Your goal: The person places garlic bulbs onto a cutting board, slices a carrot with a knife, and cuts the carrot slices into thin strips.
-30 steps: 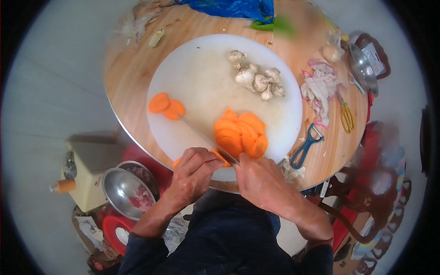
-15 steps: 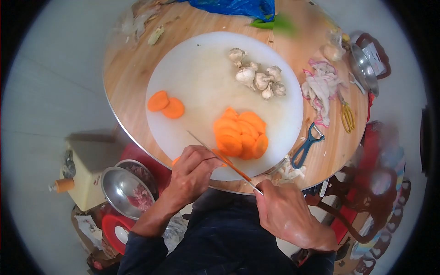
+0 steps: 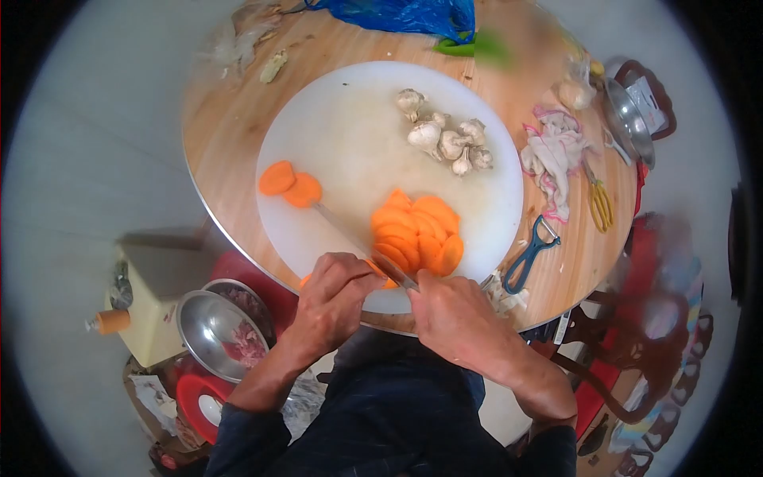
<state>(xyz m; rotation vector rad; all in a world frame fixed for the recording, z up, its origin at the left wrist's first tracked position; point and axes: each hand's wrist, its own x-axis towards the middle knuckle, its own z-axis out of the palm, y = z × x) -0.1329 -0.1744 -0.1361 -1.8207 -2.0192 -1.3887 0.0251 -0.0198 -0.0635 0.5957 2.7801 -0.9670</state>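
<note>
A round white cutting board (image 3: pixel 350 135) lies on the wooden table. At its near edge my left hand (image 3: pixel 332 300) is closed on a carrot (image 3: pixel 385 276), largely hidden under the fingers. My right hand (image 3: pixel 455 314) grips a knife (image 3: pixel 350 241), whose blade runs up and left beside the left fingertips, its tip near two carrot slices (image 3: pixel 277 178). The knife handle is hidden in the fist. A pile of orange carrot slices (image 3: pixel 413 229) lies just beyond the blade. Several garlic bulbs (image 3: pixel 451 143) sit at the board's upper right.
A teal peeler (image 3: pixel 530 254), a pink-edged cloth (image 3: pixel 555 151) and yellow-handled scissors (image 3: pixel 602 205) are right of the board. A blue bag (image 3: pixel 397 14) lies at the far edge. Below left stands a metal bowl with meat (image 3: pixel 208 326); another metal bowl (image 3: pixel 628 119) is at the right.
My right hand first drew the knife back toward me and to the right, then moved it forward and left again. My left hand has stayed nearly in place on the carrot.
</note>
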